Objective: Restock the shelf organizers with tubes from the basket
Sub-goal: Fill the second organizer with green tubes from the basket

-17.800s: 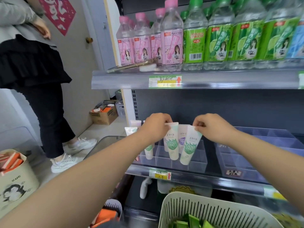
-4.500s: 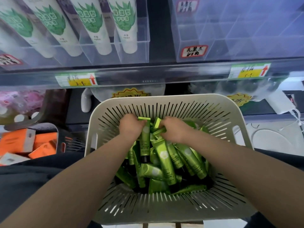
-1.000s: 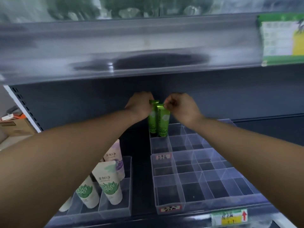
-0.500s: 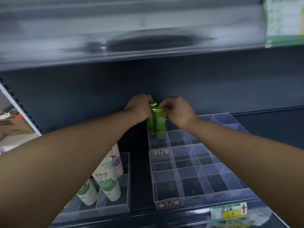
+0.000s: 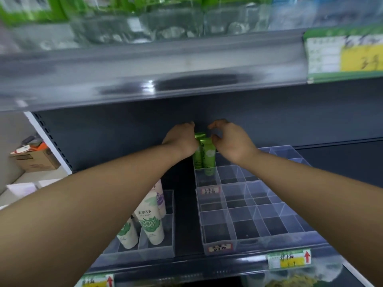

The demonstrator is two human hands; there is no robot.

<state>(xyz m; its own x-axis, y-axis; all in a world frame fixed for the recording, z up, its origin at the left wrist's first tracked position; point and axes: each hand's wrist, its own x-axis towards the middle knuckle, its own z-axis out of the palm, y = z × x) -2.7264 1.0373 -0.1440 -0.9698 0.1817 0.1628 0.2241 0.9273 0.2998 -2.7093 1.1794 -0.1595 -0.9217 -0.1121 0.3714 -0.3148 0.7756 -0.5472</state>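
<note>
Right hand (image 5: 232, 141) lifted off green tubes (image 5: 208, 157), grip released; left hand (image 5: 181, 141) against tubes, grip unclear.

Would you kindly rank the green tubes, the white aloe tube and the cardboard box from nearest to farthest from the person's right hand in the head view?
1. green tubes: just left of the right hand, standing in the rear organizer's left column.
2. white aloe tube: front left of the same shelf, in the other organizer.
3. cardboard box: far left, on the floor beyond the shelf frame.

2 tubes (image 5: 207, 157) at L of rear organizer (image 5: 234, 175), bottles (image 5: 165, 23) on shelf (image 5: 145, 65) above
</note>
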